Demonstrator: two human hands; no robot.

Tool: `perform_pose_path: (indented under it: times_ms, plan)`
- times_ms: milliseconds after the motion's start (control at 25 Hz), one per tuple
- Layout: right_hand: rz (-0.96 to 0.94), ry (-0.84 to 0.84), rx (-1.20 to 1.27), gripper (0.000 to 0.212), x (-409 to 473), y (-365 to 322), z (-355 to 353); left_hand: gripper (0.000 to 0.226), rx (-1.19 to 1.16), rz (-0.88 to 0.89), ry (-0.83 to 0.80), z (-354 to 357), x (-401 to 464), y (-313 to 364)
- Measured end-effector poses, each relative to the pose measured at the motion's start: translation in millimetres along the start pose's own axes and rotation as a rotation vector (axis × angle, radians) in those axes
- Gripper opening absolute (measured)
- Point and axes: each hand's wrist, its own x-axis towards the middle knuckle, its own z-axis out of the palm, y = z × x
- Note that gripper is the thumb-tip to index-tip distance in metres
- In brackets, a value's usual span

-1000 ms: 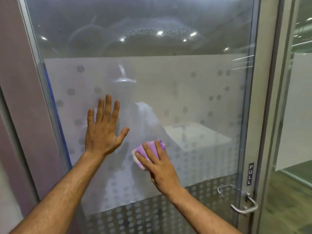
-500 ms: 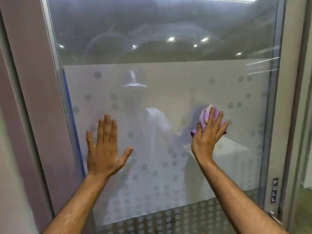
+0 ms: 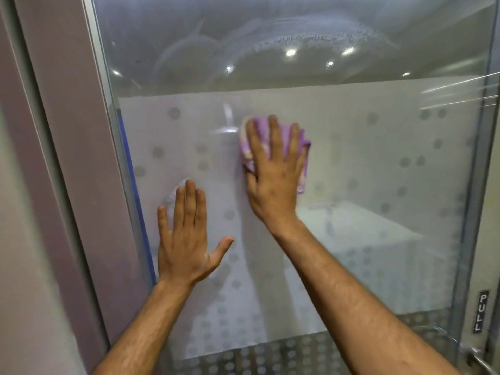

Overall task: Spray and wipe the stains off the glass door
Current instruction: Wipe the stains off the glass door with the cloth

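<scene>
On the frosted band of the door (image 3: 365,163), mid-height, my right hand (image 3: 273,182) lies flat with fingers (image 3: 276,136) spread over the purple cloth (image 3: 303,147), pinning it against the glass. No curled grip: the cloth is trapped between palm and pane, so pressure spreads across its whole face, which I judge suits wiping better than a pinch would.

Left hand (image 3: 186,244) sits lower and to the left, near the frame (image 3: 70,158). Palm on the glass, fingers extended and empty, thumb out to the right. Likely purpose: bracing the door so it does not swing away under the right hand's push, and steadying my own stance.

Spray bottle: not in view.

Upper clear pane: curved smears (image 3: 205,47) and a beaded arc of droplets (image 3: 311,39) remain, well above the cloth. Judgement: wiping step in hand, frosted band being worked, top section not yet done.

PULL label (image 3: 481,311) and handle (image 3: 476,358) at the lower right edge, well apart from both hands.

Risk noted: the flat left palm may leave a fresh print on the glass, needing a later pass there.
</scene>
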Motion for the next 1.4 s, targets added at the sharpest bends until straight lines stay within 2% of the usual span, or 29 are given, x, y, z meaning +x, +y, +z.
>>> perform_pose_path:
  times_ms: [120, 320, 520, 600, 680, 760, 920, 1040, 1120, 1280, 1320, 1400]
  plan:
    - [-0.238, -0.101, -0.013, 0.061, -26, -8, 8, 0.107, 0.007, -0.008, -0.02, -2, 0, 2]
    - [-0.589, -0.244, -0.039, 0.07, -69, 21, 2, 0.114, -0.038, -0.02, -0.052, -7, 1, 2]
    - [-0.813, -0.369, -0.09, 0.054, -96, 55, -15, 0.134, -0.019, 0.014, -0.102, -12, 1, 1]
    - [-0.871, -0.358, -0.133, 0.058, -72, 76, -27, 0.132, -0.026, 0.003, -0.091, -13, 2, 2]
    - [-0.784, -0.322, -0.183, 0.083, -38, 100, -42, 0.129, -0.032, -0.01, -0.077, -11, 2, 2]
    - [-0.585, -0.27, -0.19, 0.1, -7, 125, -59, 0.129, -0.031, -0.017, -0.073, -8, 1, 1]
    - [-0.1, -0.118, -0.101, 0.08, 17, 183, -88, 0.129, -0.024, -0.016, -0.072, -8, 2, 1]
    - [0.356, -0.008, 0.028, 0.081, -30, 215, -98, 0.128, -0.026, -0.02, -0.065, -8, 1, 1]
    - [0.546, 0.07, 0.05, 0.074, -82, 215, -93, 0.127, -0.023, -0.018, -0.063, -7, 1, 2]
    - [0.792, 0.087, 0.086, 0.075, -159, 164, -71, 0.126, -0.024, -0.022, -0.058, -6, 1, 2]
    - [0.815, 0.047, 0.097, 0.077, -168, 144, -63, 0.127, -0.029, -0.024, -0.059, -5, 1, 2]
    - [0.749, -0.06, 0.097, 0.076, -185, 104, -49, 0.127, -0.037, -0.026, -0.065, -5, 1, 2]
